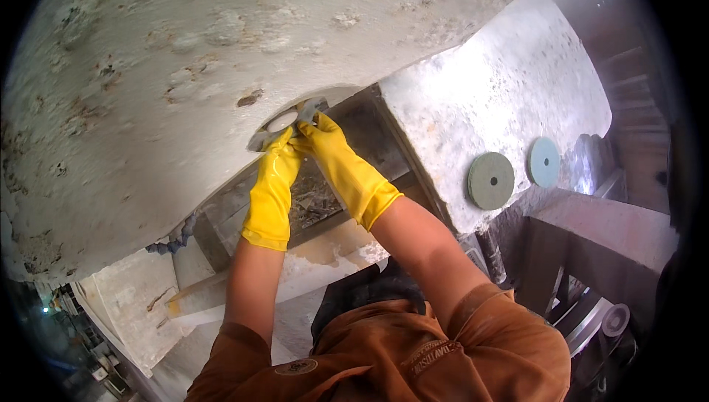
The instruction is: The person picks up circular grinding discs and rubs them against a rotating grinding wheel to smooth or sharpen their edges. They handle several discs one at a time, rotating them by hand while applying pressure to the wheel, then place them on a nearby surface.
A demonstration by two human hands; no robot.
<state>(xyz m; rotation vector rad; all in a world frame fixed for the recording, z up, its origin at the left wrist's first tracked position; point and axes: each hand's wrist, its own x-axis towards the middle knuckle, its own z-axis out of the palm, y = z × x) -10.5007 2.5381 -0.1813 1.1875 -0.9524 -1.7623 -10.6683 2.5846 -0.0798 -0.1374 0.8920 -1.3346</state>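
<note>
Both my hands wear yellow rubber gloves and meet close together at the lower edge of a large, pale, pitted stone slab (185, 40). There, a rounded recess is cut into the stone, with a light oval opening showing. A thin grey strip (311, 108) lies along this recess; its exact kind I cannot make out. My left hand (279, 149) has its fingers closed on the strip's nearer left part. Just to the right, my right hand (322, 136) pinches it with thumb and fingers. The gloves partly hide the strip's middle.
A second white stone block (458, 92) stands to the right. On it rest a dark green abrasive disc (490, 180) and a pale blue-green one (544, 162). A metal beam (602, 217) is at the right. Rubble (314, 199) lies in the gap below my hands.
</note>
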